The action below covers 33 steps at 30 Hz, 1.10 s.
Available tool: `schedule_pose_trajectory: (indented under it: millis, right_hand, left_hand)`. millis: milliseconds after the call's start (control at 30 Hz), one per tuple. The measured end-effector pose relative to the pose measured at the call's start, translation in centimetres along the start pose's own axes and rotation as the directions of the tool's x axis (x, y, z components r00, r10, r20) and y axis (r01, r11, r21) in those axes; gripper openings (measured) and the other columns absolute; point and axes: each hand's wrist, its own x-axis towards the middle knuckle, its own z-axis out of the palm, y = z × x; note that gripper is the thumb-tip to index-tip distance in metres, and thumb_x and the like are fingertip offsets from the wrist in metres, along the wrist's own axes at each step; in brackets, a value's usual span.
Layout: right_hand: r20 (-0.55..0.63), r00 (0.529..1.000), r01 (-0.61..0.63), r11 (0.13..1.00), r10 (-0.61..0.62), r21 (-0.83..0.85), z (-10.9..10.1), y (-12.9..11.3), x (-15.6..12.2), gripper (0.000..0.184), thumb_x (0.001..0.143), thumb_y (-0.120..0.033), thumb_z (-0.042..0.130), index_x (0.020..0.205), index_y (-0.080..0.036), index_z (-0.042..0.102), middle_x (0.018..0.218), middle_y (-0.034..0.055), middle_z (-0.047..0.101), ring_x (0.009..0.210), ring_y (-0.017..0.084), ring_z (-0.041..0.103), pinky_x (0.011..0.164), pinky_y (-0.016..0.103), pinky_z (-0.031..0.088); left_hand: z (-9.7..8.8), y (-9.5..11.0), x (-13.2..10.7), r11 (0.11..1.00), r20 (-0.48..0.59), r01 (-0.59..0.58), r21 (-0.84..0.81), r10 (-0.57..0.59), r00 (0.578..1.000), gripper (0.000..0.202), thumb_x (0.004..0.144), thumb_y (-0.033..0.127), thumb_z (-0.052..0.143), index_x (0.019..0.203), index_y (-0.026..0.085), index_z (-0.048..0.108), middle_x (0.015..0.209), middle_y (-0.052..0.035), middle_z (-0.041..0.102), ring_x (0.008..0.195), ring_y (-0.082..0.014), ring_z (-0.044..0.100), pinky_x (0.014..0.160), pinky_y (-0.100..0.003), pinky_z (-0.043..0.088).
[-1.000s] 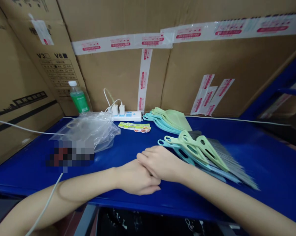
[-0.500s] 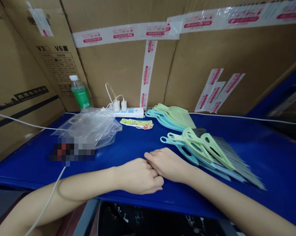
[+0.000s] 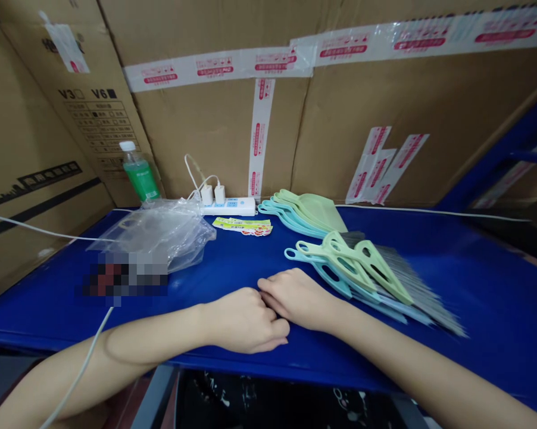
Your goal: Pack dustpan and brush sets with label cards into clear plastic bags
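Observation:
Both my hands rest on the blue table top (image 3: pixel 250 262) near its front edge, touching each other. My left hand (image 3: pixel 246 319) lies as a loose fist with the fingers curled under, and nothing shows in it. My right hand (image 3: pixel 302 298) lies palm down with its fingers tucked against the left one, also holding nothing. Just right of my right hand is a fanned pile of small green and blue brushes (image 3: pixel 367 271) with grey bristles. Behind the pile lies a stack of green and blue dustpans (image 3: pixel 308 211).
Crumpled clear plastic bags (image 3: pixel 161 232) lie at the left, with a blurred patch before them. At the back stand a green bottle (image 3: pixel 137 173), a white power strip (image 3: pixel 226 205) with chargers, and printed labels (image 3: pixel 244 225). Taped cardboard boxes (image 3: pixel 340 119) wall the back and left. A white cable (image 3: pixel 78 372) crosses my left forearm.
My right hand, which lay over the left hand's knuckles, has slid off and now rests beside it. The view has shifted slightly.

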Motion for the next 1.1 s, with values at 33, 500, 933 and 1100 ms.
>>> schedule_pose_trajectory:
  millis: [33,500,933,1100]
  right_hand:
    - [-0.006,1.000,-0.028,1.000,0.028,-0.009,0.09,-0.05,0.02,0.024,0.096,-0.024,0.041,0.083,-0.016,0.060,0.077,0.0049,0.070,0.066,0.016,0.061,0.052,0.029,0.019]
    - [-0.022,0.983,-0.185,0.981,0.183,-0.060,-0.20,0.22,-0.09,0.029,0.098,-0.030,0.037,0.093,-0.017,0.062,0.084,0.0071,0.072,0.071,0.020,0.067,0.051,0.030,0.020]
    - [-0.013,0.984,-0.179,0.982,0.179,-0.061,-0.13,0.23,-0.15,0.030,0.099,-0.031,0.036,0.096,-0.017,0.063,0.087,0.0080,0.073,0.075,0.021,0.068,0.050,0.030,0.021]
    - [-0.016,0.984,-0.176,0.982,0.176,-0.069,-0.38,0.10,-0.21,0.030,0.099,-0.030,0.036,0.097,-0.017,0.063,0.087,0.0081,0.073,0.076,0.021,0.068,0.051,0.030,0.023]
  left_hand:
    - [-0.02,-0.01,-0.01,1.000,-0.006,-0.003,-0.005,0.003,1.000,0.025,0.092,0.032,0.049,0.071,0.019,0.053,0.054,0.0011,0.061,0.048,-0.0149,0.057,0.052,-0.028,0.043]
    - [-0.38,0.15,0.10,1.000,0.011,0.020,0.006,-0.020,1.000,0.026,0.092,0.031,0.050,0.069,0.019,0.050,0.052,0.0024,0.060,0.047,-0.0141,0.055,0.051,-0.028,0.040]
    - [-0.63,0.18,0.18,0.999,0.017,0.028,0.016,-0.028,0.999,0.025,0.088,0.032,0.057,0.067,0.019,0.051,0.052,0.0030,0.060,0.044,-0.0138,0.054,0.049,-0.029,0.037]
    - [-0.61,0.18,0.22,0.999,0.018,0.032,0.025,-0.033,0.999,0.025,0.087,0.032,0.057,0.067,0.019,0.051,0.052,0.0034,0.061,0.044,-0.0140,0.055,0.049,-0.029,0.039]
